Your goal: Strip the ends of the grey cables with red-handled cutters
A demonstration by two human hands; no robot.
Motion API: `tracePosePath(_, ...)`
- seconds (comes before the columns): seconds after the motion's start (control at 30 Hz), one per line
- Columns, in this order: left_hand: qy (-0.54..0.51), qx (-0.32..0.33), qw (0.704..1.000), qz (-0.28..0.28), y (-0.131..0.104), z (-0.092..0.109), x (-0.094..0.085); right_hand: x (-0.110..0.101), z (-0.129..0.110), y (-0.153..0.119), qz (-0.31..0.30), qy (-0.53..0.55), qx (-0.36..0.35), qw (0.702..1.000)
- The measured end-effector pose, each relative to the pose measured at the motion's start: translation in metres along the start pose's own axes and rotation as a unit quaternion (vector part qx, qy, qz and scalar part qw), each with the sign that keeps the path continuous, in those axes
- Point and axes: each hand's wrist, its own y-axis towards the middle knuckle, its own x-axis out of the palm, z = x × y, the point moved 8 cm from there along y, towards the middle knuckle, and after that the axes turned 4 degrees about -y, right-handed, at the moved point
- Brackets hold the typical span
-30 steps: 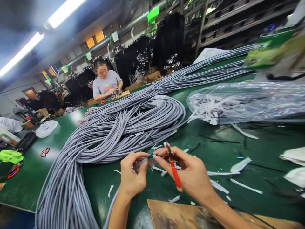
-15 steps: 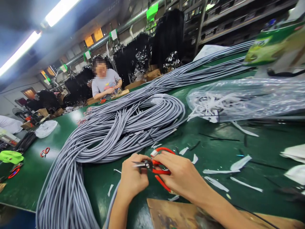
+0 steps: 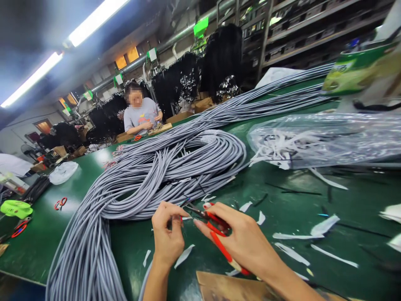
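Note:
My left hand [image 3: 168, 232] is closed in a pinch on the end of a grey cable [image 3: 145, 279], which runs up beside my forearm and disappears behind it. Fine wire ends and a small red bit show at the fingertips. In my right hand [image 3: 239, 234] is a pair of scissors [image 3: 223, 244] with red handles, the blades pointing left just above the pinched end. The blades look slightly parted. Behind both hands lies a large bundle of grey cables [image 3: 138, 179], looped on the green table [image 3: 131, 246].
White scraps [image 3: 326, 224] and black strips litter the right side. A clear plastic bag [image 3: 313, 144] holds white strips. A brown board [image 3: 225, 288] lies at the front edge. More red-handled scissors [image 3: 60, 203] rest on the left. Across the table a person [image 3: 142, 110] works.
The scissors have turned in my right hand and their blades have moved off the left hand's fingers, now pointing up-left. A white scrap now shows on the table beside my left hand.

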Motion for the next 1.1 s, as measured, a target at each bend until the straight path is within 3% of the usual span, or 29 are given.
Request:
tracePosePath(0.1, -0.003, 0.031, 0.999, 0.010, 0.000, 0.004, -0.002, 0.001, 0.001, 0.000, 0.008, -0.022, -0.010, 1.000)
tracePosePath(0.3, 0.001, 0.029, 0.999, 0.034, 0.000, 0.008, -0.005, -0.001, 0.006, -0.002, 0.025, -0.061, -0.016, 0.998)
tracePosePath(0.57, 0.025, 0.050, 0.998, -0.015, -0.002, 0.013, 0.008, 0.029, 0.015, -0.013, -0.105, -0.086, -0.036, 0.990)
tracePosePath(0.83, 0.019, 0.045, 0.998, -0.028, -0.002, 0.007, 0.007, 0.030, 0.012, -0.019, -0.105, -0.193, -0.082, 0.972)
tracePosePath(0.97, -0.028, -0.004, 0.999, -0.034, -0.001, -0.002, 0.009, 0.034, 0.013, -0.019, -0.130, -0.224, -0.071, 0.963)
tracePosePath(1.1, -0.101, -0.112, 0.988, -0.029, -0.002, -0.020, 0.014, 0.038, 0.019, -0.020, -0.162, -0.266, -0.044, 0.949)
